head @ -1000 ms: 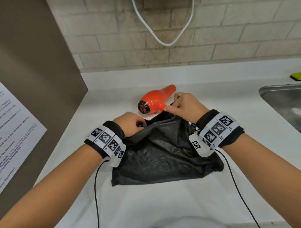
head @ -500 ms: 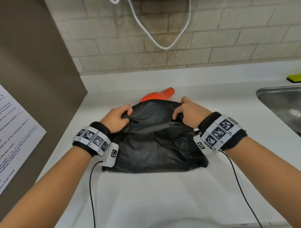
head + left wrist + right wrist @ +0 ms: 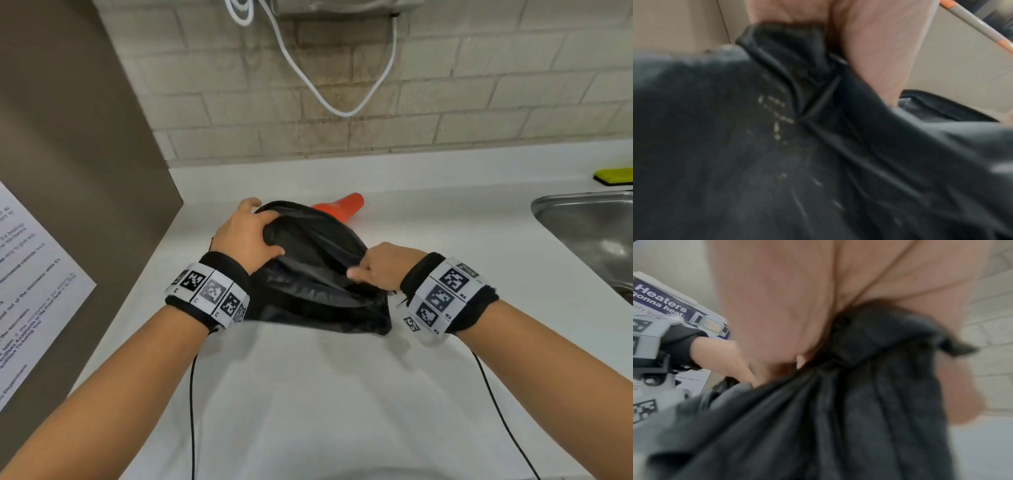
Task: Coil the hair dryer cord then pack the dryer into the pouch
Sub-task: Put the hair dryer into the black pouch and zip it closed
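Both hands busy: left hand [image 3: 248,236] and right hand [image 3: 385,265] grip pouch [image 3: 318,274] rim, fingers curled in cloth. Packing step. Dryer [image 3: 344,205] end pokes out. Next, I think: tug pouch over it.

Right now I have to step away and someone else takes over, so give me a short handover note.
Left hand: grips the far rim of the black pouch.
Right hand: pinches the near rim.
Hair dryer: on the counter, mostly covered by the pouch, orange end sticking out.
Done: pouch drawn over most of the dryer. Cord not visible.
Left: cover that end, close the pouch.
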### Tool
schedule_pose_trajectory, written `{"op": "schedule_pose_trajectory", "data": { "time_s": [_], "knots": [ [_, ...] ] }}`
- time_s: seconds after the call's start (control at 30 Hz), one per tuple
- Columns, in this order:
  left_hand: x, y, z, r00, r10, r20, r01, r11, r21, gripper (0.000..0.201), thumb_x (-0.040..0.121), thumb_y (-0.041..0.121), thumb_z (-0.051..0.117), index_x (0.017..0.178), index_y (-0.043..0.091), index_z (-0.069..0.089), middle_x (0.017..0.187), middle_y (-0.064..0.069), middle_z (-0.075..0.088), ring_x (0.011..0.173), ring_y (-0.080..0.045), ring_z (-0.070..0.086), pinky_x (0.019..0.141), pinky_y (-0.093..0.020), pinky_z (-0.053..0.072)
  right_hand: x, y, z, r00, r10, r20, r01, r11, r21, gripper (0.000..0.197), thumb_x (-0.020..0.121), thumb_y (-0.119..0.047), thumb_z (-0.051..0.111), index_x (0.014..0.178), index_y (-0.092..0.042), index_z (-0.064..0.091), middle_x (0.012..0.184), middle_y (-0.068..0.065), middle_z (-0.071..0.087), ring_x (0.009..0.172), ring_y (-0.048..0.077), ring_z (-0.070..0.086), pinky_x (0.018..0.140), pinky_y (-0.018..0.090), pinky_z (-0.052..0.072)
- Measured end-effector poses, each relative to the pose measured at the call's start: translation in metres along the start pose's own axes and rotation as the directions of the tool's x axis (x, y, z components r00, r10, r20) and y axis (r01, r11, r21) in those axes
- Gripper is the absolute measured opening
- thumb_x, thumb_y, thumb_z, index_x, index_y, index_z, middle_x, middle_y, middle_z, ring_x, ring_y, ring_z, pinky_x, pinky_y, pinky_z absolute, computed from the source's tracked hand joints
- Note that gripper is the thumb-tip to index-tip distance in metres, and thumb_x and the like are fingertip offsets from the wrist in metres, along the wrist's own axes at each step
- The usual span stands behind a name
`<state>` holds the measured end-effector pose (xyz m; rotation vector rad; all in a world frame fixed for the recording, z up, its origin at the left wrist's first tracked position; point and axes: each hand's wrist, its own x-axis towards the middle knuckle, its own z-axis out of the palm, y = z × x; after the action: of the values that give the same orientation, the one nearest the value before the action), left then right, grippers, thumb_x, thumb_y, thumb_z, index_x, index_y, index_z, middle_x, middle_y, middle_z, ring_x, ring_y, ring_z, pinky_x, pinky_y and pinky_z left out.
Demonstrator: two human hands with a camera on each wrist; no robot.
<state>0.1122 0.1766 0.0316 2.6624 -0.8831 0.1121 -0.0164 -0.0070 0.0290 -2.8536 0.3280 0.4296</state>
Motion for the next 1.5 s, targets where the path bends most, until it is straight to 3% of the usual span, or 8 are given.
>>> {"op": "schedule_pose_trajectory", "data": {
  "time_s": [0.17, 0.3, 0.73, 1.03, 1.13, 1.23, 1.37, 1.5],
  "knots": [
    [-0.009, 0.011, -0.004, 0.984, 0.083, 0.157, -0.097, 0.992, 0.080, 0.079, 0.067, 0.022, 0.078, 0.132, 0.031, 0.034, 0.140, -0.011, 0.020, 0.097, -0.037, 0.057, 0.083, -0.043, 0.053, 0.005, 0.005, -0.009, 0.912, 0.135, -0.388, -0.101, 0.989, 0.106, 0.021, 0.088, -0.020, 0.054, 0.094, -0.002, 0.062, 0.093, 0.017, 0.061, 0.089, 0.034, 0.060, 0.076, 0.033, 0.046],
    [-0.007, 0.002, -0.010, 0.984, 0.115, 0.134, -0.111, 0.993, -0.035, 0.037, 0.080, -0.001, 0.048, 0.071, 0.030, 0.066, 0.116, -0.002, 0.048, 0.100, -0.030, 0.055, 0.088, -0.037, 0.046, 0.000, 0.012, -0.010, 0.933, 0.111, -0.343, -0.068, 0.989, 0.134, 0.027, 0.085, 0.001, 0.042, 0.089, -0.012, 0.065, 0.095, 0.006, 0.036, 0.077, 0.027, 0.047, 0.089, 0.036, 0.048],
    [-0.034, -0.010, 0.014, 0.859, -0.176, 0.481, -0.060, 0.898, 0.437, 0.081, 0.077, 0.010, 0.057, 0.141, 0.037, 0.015, 0.152, -0.014, 0.001, 0.095, -0.035, 0.060, 0.071, -0.035, 0.048, 0.002, -0.001, 0.015, 0.970, 0.056, -0.235, -0.057, 0.998, 0.003, 0.033, 0.086, -0.005, 0.045, 0.116, -0.010, 0.057, 0.126, 0.015, 0.028, 0.050, 0.018, 0.038, 0.078, 0.036, 0.049],
    [-0.031, -0.038, 0.009, 0.936, -0.146, 0.322, 0.114, 0.987, 0.116, 0.051, 0.087, 0.005, 0.041, 0.115, 0.044, 0.060, 0.131, -0.006, 0.053, 0.108, -0.028, 0.056, 0.096, -0.033, 0.045, 0.007, -0.009, 0.038, 0.994, 0.041, -0.097, -0.057, 0.984, -0.171, 0.042, 0.088, -0.014, 0.047, 0.127, -0.030, 0.052, 0.133, 0.011, 0.028, 0.106, 0.034, 0.052, 0.091, 0.041, 0.045],
    [-0.033, -0.039, 0.011, 0.929, -0.185, 0.321, 0.122, 0.971, 0.208, 0.054, 0.082, 0.028, 0.062, 0.132, 0.039, 0.045, 0.135, -0.005, 0.045, 0.115, -0.028, 0.052, 0.097, -0.037, 0.043, 0.013, -0.010, 0.050, 1.000, 0.010, -0.015, -0.014, 0.951, -0.309, 0.060, 0.084, -0.029, 0.055, 0.137, -0.043, 0.029, 0.136, 0.010, 0.024, 0.117, 0.035, 0.040, 0.093, 0.042, 0.043],
    [-0.040, -0.036, 0.019, 0.855, -0.242, 0.458, 0.066, 0.928, 0.367, 0.093, 0.074, 0.033, 0.070, 0.146, 0.030, 0.011, 0.138, -0.011, 0.030, 0.112, -0.033, 0.053, 0.092, -0.040, 0.047, 0.017, -0.007, 0.051, 0.996, -0.089, -0.003, 0.089, 0.996, 0.000, 0.049, 0.081, -0.034, 0.063, 0.127, -0.041, 0.047, 0.136, 0.008, 0.023, 0.122, 0.036, 0.036, 0.107, 0.042, 0.035],
    [-0.040, -0.040, 0.027, 0.834, -0.275, 0.479, 0.076, 0.916, 0.393, 0.094, 0.077, 0.026, 0.065, 0.147, 0.025, 0.002, 0.143, -0.013, 0.020, 0.107, -0.034, 0.056, 0.088, -0.039, 0.050, 0.016, 0.003, 0.040, 0.883, -0.008, -0.470, 0.242, 0.865, 0.440, 0.017, 0.086, -0.013, 0.056, 0.102, -0.011, 0.062, 0.115, 0.005, 0.038, 0.087, 0.022, 0.058, 0.092, 0.024, 0.041],
    [-0.038, -0.044, 0.027, 0.825, -0.289, 0.486, 0.076, 0.908, 0.411, 0.090, 0.078, 0.027, 0.062, 0.146, 0.027, 0.004, 0.147, -0.011, 0.018, 0.108, -0.034, 0.056, 0.086, -0.039, 0.050, 0.015, 0.023, 0.035, 0.916, 0.273, -0.293, -0.199, 0.946, 0.257, 0.033, 0.088, -0.027, 0.052, 0.115, -0.008, 0.050, 0.116, 0.014, 0.046, 0.085, 0.028, 0.058, 0.081, 0.035, 0.049]
  ]
}}
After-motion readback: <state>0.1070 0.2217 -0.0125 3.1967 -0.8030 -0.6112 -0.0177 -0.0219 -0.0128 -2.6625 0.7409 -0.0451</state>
